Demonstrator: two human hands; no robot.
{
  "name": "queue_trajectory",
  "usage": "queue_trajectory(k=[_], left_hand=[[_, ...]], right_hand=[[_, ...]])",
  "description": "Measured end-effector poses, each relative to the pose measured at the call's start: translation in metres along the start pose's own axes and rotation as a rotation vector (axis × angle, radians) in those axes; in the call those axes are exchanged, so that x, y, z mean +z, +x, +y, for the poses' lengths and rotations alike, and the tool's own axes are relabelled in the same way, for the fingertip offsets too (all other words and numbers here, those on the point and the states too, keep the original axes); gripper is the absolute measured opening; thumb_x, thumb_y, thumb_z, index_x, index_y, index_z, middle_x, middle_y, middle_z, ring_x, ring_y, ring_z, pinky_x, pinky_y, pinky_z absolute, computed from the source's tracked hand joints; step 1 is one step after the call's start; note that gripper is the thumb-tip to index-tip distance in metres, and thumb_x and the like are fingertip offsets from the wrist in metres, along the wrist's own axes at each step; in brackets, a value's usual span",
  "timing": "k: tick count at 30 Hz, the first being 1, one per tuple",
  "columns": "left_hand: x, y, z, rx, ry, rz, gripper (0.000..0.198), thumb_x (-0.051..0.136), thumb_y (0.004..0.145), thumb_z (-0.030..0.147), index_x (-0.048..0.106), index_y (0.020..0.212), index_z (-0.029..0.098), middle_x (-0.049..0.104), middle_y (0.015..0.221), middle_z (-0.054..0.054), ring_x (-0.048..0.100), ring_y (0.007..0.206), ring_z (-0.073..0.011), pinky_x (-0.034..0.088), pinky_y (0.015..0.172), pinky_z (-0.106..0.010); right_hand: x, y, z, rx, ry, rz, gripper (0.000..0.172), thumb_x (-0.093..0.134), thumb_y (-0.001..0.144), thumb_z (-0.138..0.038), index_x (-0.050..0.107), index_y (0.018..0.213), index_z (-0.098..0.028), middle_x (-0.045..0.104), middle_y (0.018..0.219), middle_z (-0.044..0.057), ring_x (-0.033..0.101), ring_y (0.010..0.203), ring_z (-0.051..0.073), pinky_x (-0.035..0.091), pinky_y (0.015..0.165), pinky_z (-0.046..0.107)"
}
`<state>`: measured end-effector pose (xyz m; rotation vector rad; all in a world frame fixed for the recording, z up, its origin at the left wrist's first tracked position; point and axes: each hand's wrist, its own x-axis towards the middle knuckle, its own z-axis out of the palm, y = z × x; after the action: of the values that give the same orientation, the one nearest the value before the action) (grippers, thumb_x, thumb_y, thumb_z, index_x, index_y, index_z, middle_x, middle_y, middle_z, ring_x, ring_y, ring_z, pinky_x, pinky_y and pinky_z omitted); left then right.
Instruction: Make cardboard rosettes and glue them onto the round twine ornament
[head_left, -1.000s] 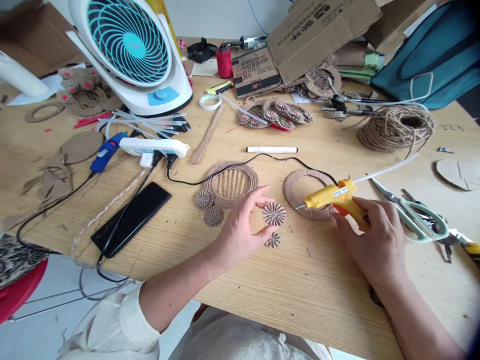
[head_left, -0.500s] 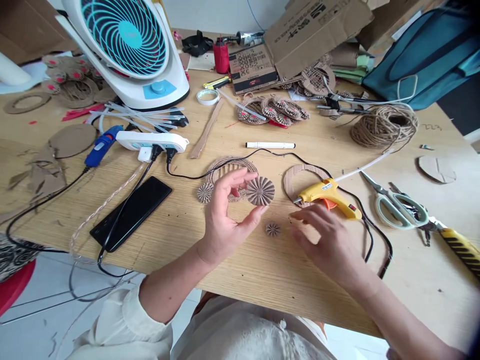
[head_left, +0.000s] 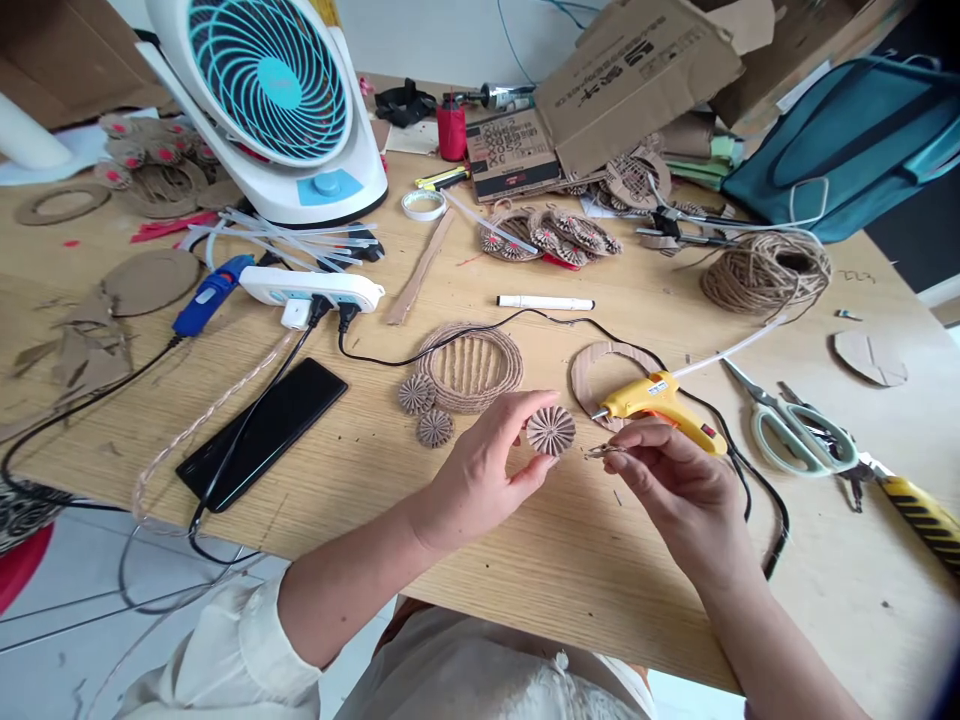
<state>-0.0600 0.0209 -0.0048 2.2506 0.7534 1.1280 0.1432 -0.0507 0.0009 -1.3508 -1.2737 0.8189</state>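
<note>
My left hand (head_left: pixel 480 475) pinches a pleated cardboard rosette (head_left: pixel 551 430) by its edges, its ribbed face turned up. Between thumb and fingertips of my right hand (head_left: pixel 686 490) is a smaller cardboard rosette (head_left: pixel 600 452), seen nearly edge-on just right of the larger one; the two are apart. Behind my right hand lies a yellow glue gun (head_left: pixel 634 398), its nozzle over a flat cardboard ring (head_left: pixel 589 372). Left of centre rests a twine-wrapped ring (head_left: pixel 513 370) with cords strung across it. Beside that ring sit two more rosettes, one upper (head_left: pixel 417 394) and one lower (head_left: pixel 435 429).
Scissors (head_left: pixel 787 435) and a yellow-handled cutter (head_left: pixel 919 510) lie to the right, below a twine ball (head_left: pixel 757 272). A black cable (head_left: pixel 420 354) crosses the table from a power strip (head_left: pixel 311 288). A phone (head_left: pixel 262 430), fan (head_left: pixel 322 190) and white marker (head_left: pixel 545 302) are also there.
My right hand has picked up the small rosette from the table and brought it near the larger one. My left hand has moved right and down with its rosette, uncovering the twine-wrapped ring.
</note>
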Motion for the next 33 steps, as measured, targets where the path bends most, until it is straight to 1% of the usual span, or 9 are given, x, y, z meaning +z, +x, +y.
queue_trajectory(k=[3,7,10,15,19,23,28,31,33], left_hand=[[0.003,0.0,0.001,0.004,0.015,-0.07,0.06,0.061,0.087,0.005,0.042,0.14,0.025,0.064,0.126,-0.008,0.066,0.11,-0.0218,0.059,0.094,-0.038],[0.006,0.0,0.002,0.02,0.015,-0.146,0.064,0.058,0.085,0.0,0.04,0.141,0.025,0.064,0.128,-0.008,0.065,0.114,-0.0219,0.059,0.096,-0.037],[0.008,0.001,0.001,0.05,0.01,-0.168,0.064,0.056,0.085,-0.001,0.039,0.142,0.025,0.063,0.13,-0.008,0.064,0.117,-0.0217,0.057,0.101,-0.038],[0.009,0.002,0.002,0.1,-0.014,-0.19,0.063,0.054,0.087,-0.001,0.038,0.143,0.022,0.062,0.133,-0.01,0.061,0.123,-0.02,0.055,0.104,-0.035],[0.008,0.002,0.004,0.106,-0.017,-0.193,0.062,0.052,0.088,-0.002,0.037,0.143,0.023,0.062,0.133,-0.009,0.061,0.124,-0.0203,0.054,0.107,-0.037],[0.008,0.002,0.006,0.092,-0.031,-0.203,0.064,0.051,0.086,-0.003,0.037,0.143,0.024,0.062,0.132,-0.01,0.061,0.123,-0.0211,0.054,0.106,-0.039],[0.007,0.002,0.006,0.068,-0.091,-0.22,0.067,0.052,0.084,-0.005,0.037,0.144,0.024,0.061,0.133,-0.01,0.06,0.123,-0.021,0.055,0.103,-0.035],[0.008,0.002,0.005,0.04,-0.144,-0.227,0.068,0.053,0.084,-0.004,0.037,0.144,0.024,0.06,0.133,-0.01,0.06,0.123,-0.0215,0.055,0.103,-0.036],[0.008,0.001,0.004,0.017,-0.189,-0.223,0.067,0.054,0.084,-0.003,0.038,0.144,0.023,0.06,0.132,-0.01,0.06,0.122,-0.0214,0.053,0.104,-0.036]], right_hand=[[0.006,0.001,-0.004,0.11,0.17,-0.007,0.011,0.078,0.08,-0.029,0.07,0.084,-0.022,0.067,0.073,0.0,0.062,0.061,0.012,0.053,0.056,0.025],[0.015,0.0,-0.002,0.187,0.225,-0.055,0.015,0.081,0.078,-0.034,0.071,0.081,-0.023,0.07,0.075,0.001,0.063,0.065,0.014,0.052,0.057,0.025],[0.018,-0.001,0.004,0.22,0.257,-0.039,0.017,0.082,0.077,-0.036,0.072,0.082,-0.024,0.071,0.076,0.001,0.063,0.068,0.014,0.052,0.059,0.026],[0.018,0.001,0.007,0.301,0.321,-0.019,0.018,0.084,0.074,-0.036,0.073,0.081,-0.023,0.072,0.076,0.001,0.064,0.068,0.014,0.054,0.063,0.027],[0.019,0.002,0.006,0.31,0.326,-0.008,0.024,0.089,0.067,-0.037,0.072,0.077,-0.023,0.072,0.074,0.001,0.065,0.067,0.015,0.054,0.061,0.027],[0.02,0.003,0.006,0.302,0.328,-0.013,0.023,0.088,0.068,-0.037,0.072,0.077,-0.023,0.073,0.074,0.001,0.065,0.067,0.015,0.054,0.062,0.027],[0.02,0.002,0.008,0.299,0.323,-0.021,0.024,0.086,0.071,-0.039,0.071,0.079,-0.023,0.072,0.076,0.002,0.064,0.069,0.015,0.053,0.062,0.027],[0.02,0.001,0.009,0.312,0.334,-0.02,0.026,0.087,0.071,-0.038,0.068,0.081,-0.022,0.069,0.074,0.0,0.062,0.067,0.013,0.052,0.061,0.025],[0.02,0.001,0.009,0.316,0.329,0.01,0.029,0.087,0.071,-0.037,0.065,0.084,-0.023,0.065,0.074,-0.001,0.059,0.066,0.012,0.051,0.061,0.024]])
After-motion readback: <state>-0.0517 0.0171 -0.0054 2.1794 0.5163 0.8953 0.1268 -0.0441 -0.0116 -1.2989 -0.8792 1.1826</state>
